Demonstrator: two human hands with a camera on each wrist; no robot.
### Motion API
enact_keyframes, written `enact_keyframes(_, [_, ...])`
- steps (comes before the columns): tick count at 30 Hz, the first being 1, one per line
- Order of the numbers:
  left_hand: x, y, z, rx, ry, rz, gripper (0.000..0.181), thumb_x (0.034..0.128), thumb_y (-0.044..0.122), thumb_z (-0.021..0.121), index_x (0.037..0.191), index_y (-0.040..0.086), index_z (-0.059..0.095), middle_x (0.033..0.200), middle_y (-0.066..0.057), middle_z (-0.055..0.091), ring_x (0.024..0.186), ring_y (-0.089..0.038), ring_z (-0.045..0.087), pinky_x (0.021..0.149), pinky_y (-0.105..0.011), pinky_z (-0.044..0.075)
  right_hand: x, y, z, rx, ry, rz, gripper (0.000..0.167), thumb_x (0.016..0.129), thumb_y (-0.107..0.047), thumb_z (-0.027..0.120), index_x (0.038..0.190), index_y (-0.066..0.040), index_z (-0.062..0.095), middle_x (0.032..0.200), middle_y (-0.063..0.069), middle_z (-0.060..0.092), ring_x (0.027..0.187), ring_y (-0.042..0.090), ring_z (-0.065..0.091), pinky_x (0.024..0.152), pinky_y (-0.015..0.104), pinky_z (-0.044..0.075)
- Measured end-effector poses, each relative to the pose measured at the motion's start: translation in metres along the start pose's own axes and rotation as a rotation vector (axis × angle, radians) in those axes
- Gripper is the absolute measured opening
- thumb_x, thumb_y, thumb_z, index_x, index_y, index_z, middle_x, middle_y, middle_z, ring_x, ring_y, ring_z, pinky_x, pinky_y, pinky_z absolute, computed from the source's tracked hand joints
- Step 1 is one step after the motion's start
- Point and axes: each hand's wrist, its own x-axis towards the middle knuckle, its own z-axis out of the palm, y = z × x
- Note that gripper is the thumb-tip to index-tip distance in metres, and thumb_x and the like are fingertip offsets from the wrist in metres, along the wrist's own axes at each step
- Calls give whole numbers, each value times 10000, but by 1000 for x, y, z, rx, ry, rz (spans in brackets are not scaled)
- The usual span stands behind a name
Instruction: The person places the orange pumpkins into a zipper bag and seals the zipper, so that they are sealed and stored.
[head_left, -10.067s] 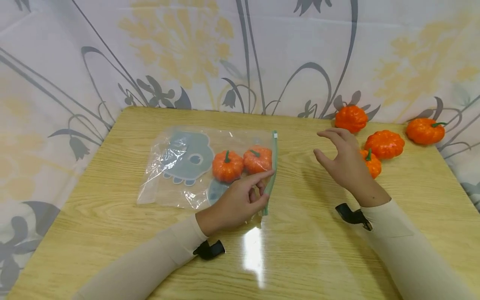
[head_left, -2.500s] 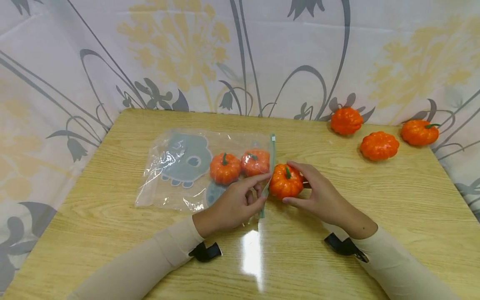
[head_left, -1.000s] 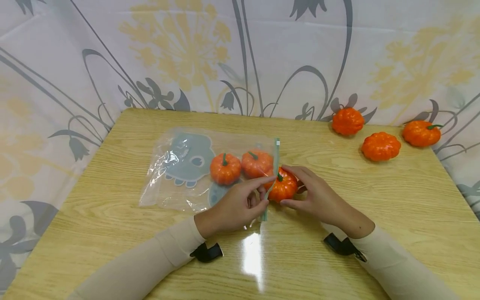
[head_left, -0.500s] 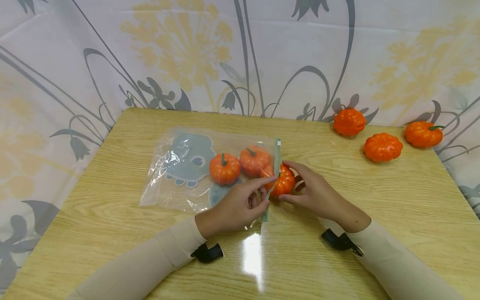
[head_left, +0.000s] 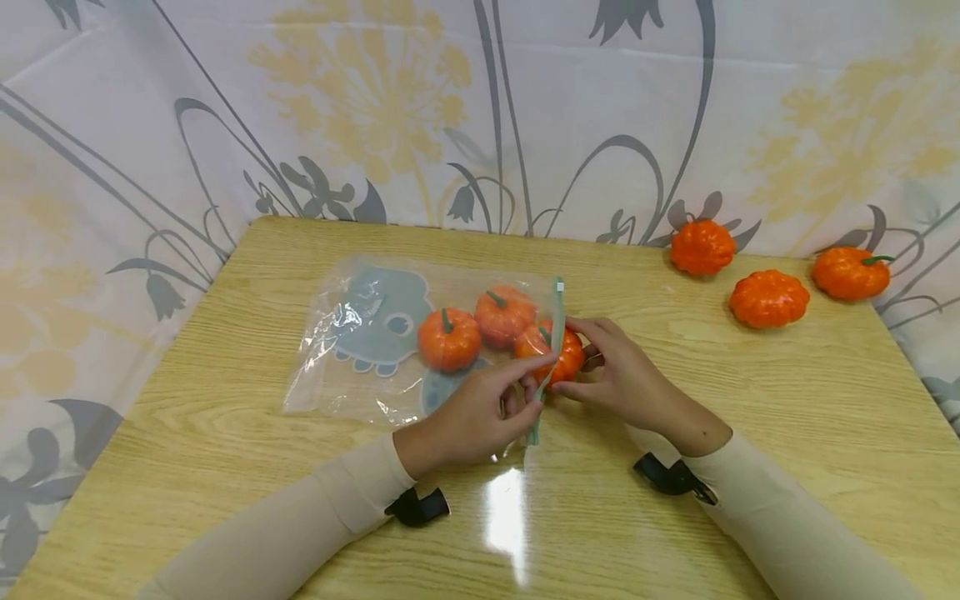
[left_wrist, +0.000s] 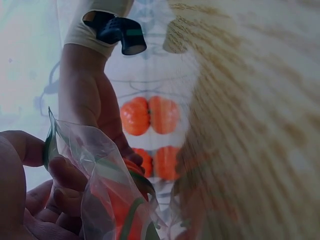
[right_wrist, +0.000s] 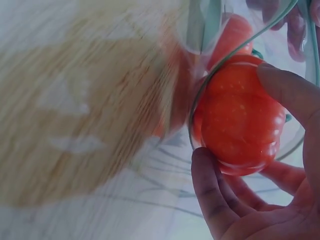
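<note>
Moved since two and a half seconds back: entry pumpkin [right_wrist: 242, 117], from just outside the green zip strip [head_left: 558, 310] to partly past it; its inner neighbour, nudged slightly away from me. Dial centred on the bag's mouth, 12 pointing away from me.

Clear bag [head_left: 315, 367]: 9 o'clock, lying on the wooden table [head_left: 187, 433].

Left inner pumpkin [head_left: 448, 343]: 9 o'clock, bagged.

My left hand [head_left: 476, 412]: 8 o'clock, finger and thumb pinching the bag's lip. Best kept raised, so the strip neither folds under nor snags.

Second inner pumpkin [head_left: 506, 318]: 10 o'clock, bagged, near the entry pumpkin.

Entry pumpkin: dial centre, straddling the strip.

My right hand [head_left: 618, 375]: 3 o'clock, fingers and thumb curled round it. Advised: push low towards 9, clearing the rim before letting go.

Three loose pumpkins [head_left: 769, 298]: between 2 and 3, well apart from the bag.
</note>
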Motion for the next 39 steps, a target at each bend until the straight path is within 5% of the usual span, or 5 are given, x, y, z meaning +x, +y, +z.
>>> enact_keyframes(21, [2,3,1,0,-2,-3,513,950,51,608,1448,21,488,909,-36,590,617,-4,489,571,-174,481,10,4,6,158,-35,130,751,844,-102,797,1479,-25,403,1458,215,484,1085,334,668,878,392,589])
enact_keyframes(39, [-1,1,0,6,9,21,525,949,51,605,1454,-4,472,917,-32,601,639,-2,484,580,-173,477,18,2,16,227,-21,70,669,848,1,761,1446,16,463,1391,259,509,1108,399,658,943,462,556])
